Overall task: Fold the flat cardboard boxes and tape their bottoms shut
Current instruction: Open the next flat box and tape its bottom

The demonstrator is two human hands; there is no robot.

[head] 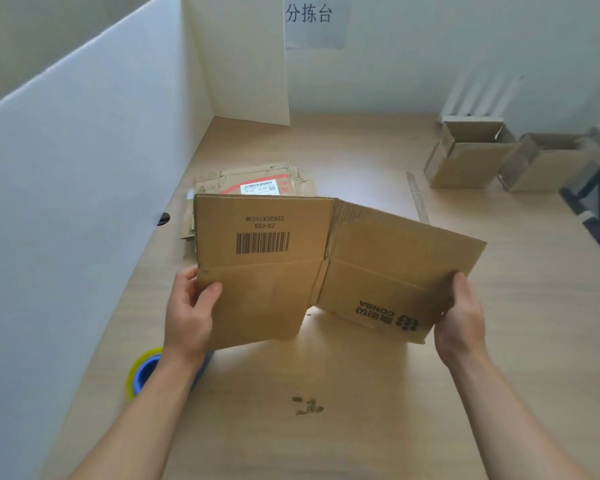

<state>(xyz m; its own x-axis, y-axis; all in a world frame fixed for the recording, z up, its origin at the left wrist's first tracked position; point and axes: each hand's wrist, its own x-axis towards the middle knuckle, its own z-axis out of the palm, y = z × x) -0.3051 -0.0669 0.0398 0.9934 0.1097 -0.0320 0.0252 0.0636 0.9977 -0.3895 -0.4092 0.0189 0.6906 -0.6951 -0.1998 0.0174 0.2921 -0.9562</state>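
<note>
A light wooden desk [361,393] fills the view, walled on the left by a tall white partition [84,168]. Over its middle a person holds the flat cardboard box [378,258], bent along its centre crease. The left hand [187,317] grips its left edge, thumb on the face. The right hand [459,320] clasps its right edge. Printed upside down on it are a barcode, "ZX-025", "22X20X11CM" and "CONBA". At the far right stand two open boxes [465,161], side by side, with their insides too dark to read. Just behind the held box lies a stack of flat boxes [257,178] with a white label too small to read. A wall sign [309,15] reads "分拣台". A tape roll [141,372] lies near left.
</note>
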